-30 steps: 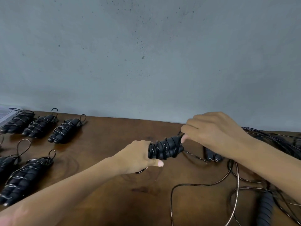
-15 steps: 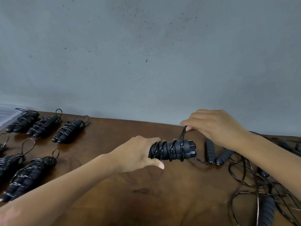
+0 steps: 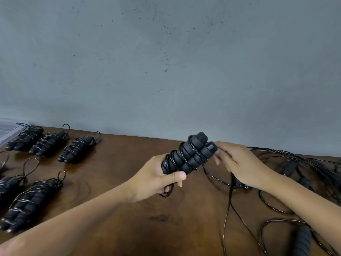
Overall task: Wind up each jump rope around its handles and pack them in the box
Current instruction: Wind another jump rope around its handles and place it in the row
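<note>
My left hand grips the lower end of a pair of black jump rope handles, held side by side and tilted up to the right, with thin black rope coiled around them. My right hand is at the handles' top end, its fingers curled round the loose rope that runs down from it to the table. Several wound rope bundles lie in rows on the left of the brown table. A clear box corner shows at the far left edge.
A tangle of unwound black ropes and loose handles covers the right side of the table. A grey wall rises right behind the table's far edge.
The handle pair has tilted from lying level to pointing up and right. My right hand has dropped from above the handles to their right end, and the rope trails lower.
</note>
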Available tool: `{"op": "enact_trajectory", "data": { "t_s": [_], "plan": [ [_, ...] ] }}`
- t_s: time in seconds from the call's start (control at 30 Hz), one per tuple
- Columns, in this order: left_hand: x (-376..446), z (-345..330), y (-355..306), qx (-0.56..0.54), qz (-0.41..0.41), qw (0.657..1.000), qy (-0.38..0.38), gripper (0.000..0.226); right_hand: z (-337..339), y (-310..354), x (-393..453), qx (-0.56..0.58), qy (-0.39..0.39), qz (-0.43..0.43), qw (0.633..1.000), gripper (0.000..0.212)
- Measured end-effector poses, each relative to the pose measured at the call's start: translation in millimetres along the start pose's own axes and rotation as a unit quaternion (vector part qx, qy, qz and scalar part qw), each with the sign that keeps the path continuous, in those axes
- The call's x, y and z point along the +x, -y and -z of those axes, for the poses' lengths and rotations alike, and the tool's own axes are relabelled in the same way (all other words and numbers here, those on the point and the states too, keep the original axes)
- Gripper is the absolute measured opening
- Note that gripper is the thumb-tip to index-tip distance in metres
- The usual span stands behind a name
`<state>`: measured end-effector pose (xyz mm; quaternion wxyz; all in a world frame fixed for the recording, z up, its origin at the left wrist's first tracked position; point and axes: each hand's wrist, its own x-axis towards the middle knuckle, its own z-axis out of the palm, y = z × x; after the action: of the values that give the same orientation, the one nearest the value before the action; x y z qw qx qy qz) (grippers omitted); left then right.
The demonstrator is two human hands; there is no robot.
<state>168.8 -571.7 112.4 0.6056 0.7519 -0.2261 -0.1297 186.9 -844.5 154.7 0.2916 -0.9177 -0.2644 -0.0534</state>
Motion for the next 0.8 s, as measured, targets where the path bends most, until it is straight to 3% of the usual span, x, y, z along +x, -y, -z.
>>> {"op": "enact_trajectory", "data": {
  "t_s": [0.17,0.27,0.43,0.57,0.8],
  "plan": [
    [-2,1,7,-0.06,-0.005,0.998,-0.016,0.043,1,4,-7,0.013,0.0,-0.021,1.0,0.035],
    [-2,3,10,-0.092,0.013,0.995,-0.047,0.042,3,0,-10,0.024,-0.032,-0.067,0.997,0.017],
    [1,8,12,-0.127,0.062,0.985,-0.095,0.046,17,4,-17,-0.04,-0.031,-0.098,0.994,0.015],
    [2,20,11,-0.128,0.107,0.976,-0.139,0.044,30,14,-25,-0.132,-0.004,-0.078,0.988,0.022],
    [3,27,9,-0.047,0.17,0.98,-0.093,0.031,53,47,-28,-0.298,0.031,0.013,0.954,0.044]
  ]
}}
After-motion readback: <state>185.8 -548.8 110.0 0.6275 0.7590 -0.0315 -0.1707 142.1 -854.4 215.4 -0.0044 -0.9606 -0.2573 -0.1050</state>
